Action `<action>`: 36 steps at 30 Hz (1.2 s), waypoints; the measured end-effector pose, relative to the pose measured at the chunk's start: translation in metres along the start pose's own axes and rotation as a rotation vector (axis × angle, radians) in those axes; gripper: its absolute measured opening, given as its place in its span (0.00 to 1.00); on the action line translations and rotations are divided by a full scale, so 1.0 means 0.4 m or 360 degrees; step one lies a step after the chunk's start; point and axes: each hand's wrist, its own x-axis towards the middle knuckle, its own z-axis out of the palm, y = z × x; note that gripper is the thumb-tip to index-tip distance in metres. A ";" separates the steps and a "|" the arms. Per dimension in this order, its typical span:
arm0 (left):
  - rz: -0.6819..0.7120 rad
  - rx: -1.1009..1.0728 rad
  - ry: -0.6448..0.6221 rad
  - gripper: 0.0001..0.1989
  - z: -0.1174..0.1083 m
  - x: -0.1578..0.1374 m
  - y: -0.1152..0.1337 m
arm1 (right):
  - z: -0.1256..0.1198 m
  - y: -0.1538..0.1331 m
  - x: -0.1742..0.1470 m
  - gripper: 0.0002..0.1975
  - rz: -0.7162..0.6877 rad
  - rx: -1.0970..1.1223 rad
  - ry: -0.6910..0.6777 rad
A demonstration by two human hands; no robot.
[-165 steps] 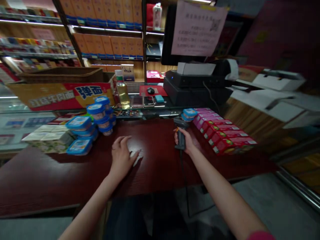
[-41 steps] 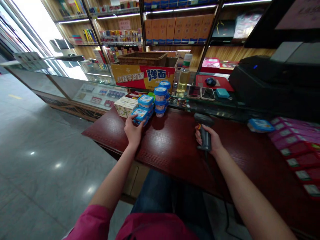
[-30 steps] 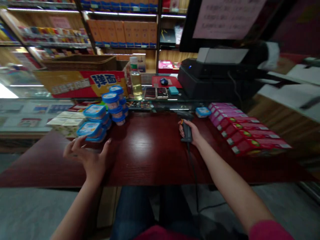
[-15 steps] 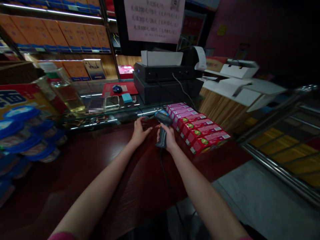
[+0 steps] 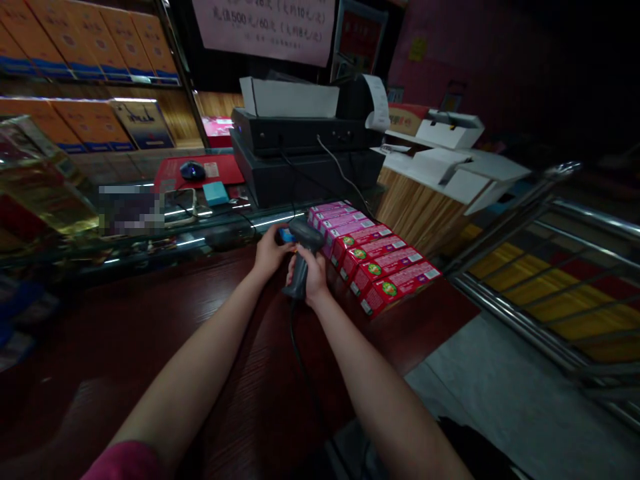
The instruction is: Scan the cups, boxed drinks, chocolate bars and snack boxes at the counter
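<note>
My right hand [image 5: 313, 275] is wrapped around the grip of a dark grey barcode scanner [image 5: 306, 233], its head pointing away from me. A black cable runs down from the handle. My left hand [image 5: 271, 253] is just left of the scanner, its fingers closed around the side of a small blue-topped item [image 5: 287, 235]. The scanner head and my fingers hide most of that item. Immediately to the right, a row of red boxes [image 5: 395, 280] and pink-purple boxes [image 5: 345, 220] lies on the dark red-brown counter [image 5: 200, 333].
Behind are a black cash drawer [image 5: 310, 173], a receipt printer [image 5: 357, 100] with paper hanging out, and a mouse [image 5: 193, 171] on a red mat. Oil bottles [image 5: 55, 193] and blue-lidded tubs [image 5: 23, 313] stand left. A metal railing [image 5: 520, 300] is at right.
My left hand has come in from open fingers to close on the blue-topped item beside the scanner. The view has swung right and down; the scanner remains in my right hand.
</note>
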 end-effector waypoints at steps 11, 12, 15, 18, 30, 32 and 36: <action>-0.0298 -0.0497 -0.0054 0.31 -0.408 -0.322 0.066 | 0.000 -0.014 -0.105 0.20 0.0148 -0.0181 -0.0435; -0.0387 -0.0598 -0.0004 0.34 -0.454 -0.353 0.069 | 0.006 -0.009 -0.116 0.20 0.0189 -0.0202 -0.0481; -0.0604 -0.0918 0.0201 0.39 -0.581 -0.435 0.077 | 0.040 0.015 -0.146 0.20 0.0303 -0.0248 -0.0594; -0.0703 -0.1151 0.0307 0.28 -0.684 -0.497 0.084 | 0.099 0.049 -0.176 0.20 0.0360 -0.0307 -0.0701; -0.0862 -0.1733 0.0298 0.16 -0.768 -0.534 0.122 | 0.372 0.243 -0.237 0.15 0.0782 0.0011 -0.1089; -0.0888 -0.1759 0.0364 0.15 -0.758 -0.528 0.120 | 0.366 0.255 -0.238 0.14 0.0817 0.0016 -0.1108; -0.0856 -0.1642 0.0596 0.08 -0.738 -0.514 0.102 | 0.346 0.253 -0.239 0.14 0.0822 0.0055 -0.1125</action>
